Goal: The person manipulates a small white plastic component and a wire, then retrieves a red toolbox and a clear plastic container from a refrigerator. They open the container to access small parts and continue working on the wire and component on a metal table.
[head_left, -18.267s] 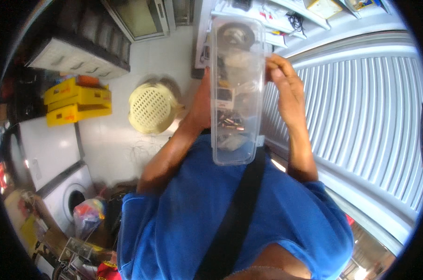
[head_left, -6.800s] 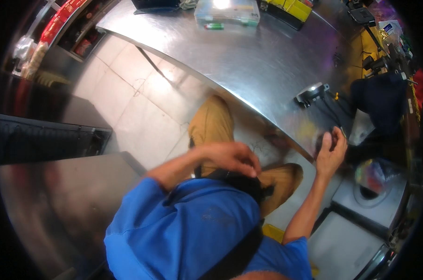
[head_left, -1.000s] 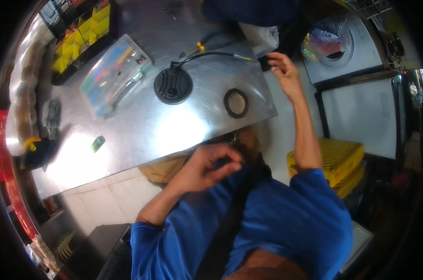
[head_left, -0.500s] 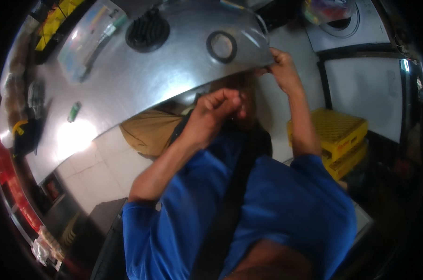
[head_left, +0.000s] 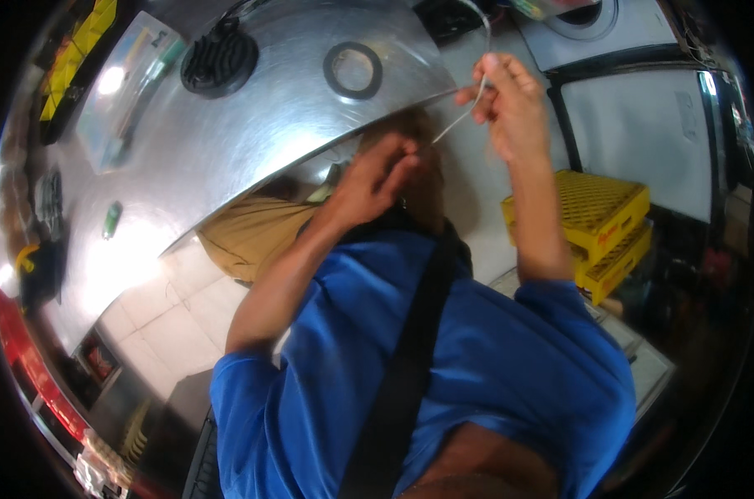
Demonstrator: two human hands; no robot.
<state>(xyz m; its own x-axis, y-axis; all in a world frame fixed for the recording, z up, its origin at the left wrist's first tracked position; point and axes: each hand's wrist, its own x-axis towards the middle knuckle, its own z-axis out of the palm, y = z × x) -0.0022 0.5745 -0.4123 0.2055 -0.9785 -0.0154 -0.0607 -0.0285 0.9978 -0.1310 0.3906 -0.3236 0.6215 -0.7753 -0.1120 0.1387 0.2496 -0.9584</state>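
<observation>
Between the thumb and fingers of my right hand [head_left: 516, 104], just off the right corner of the metal table, is a thin pale cord [head_left: 457, 124]. One stretch of it slants down and left toward my other hand, while another loops up past the table's far right corner. My left hand [head_left: 370, 181] is closed in a pinch below the table's near edge, its fingertips close to the lower stretch of cord. What it pinches is too small and blurred to make out.
On the shiny metal table [head_left: 269, 108] lie a ring-shaped roll of dark tape [head_left: 329, 77], a black coiled object [head_left: 220, 65], a clear pouch [head_left: 102, 125] and a small green cylinder [head_left: 112, 220]. Yellow crates [head_left: 597, 212] are stacked at the right, near a white front-loading machine [head_left: 635, 27].
My right hand has risen from the table's edge and moved slightly forward, and the pale cord now shows clearly in it. My left hand stays pinched, slightly shifted left.
</observation>
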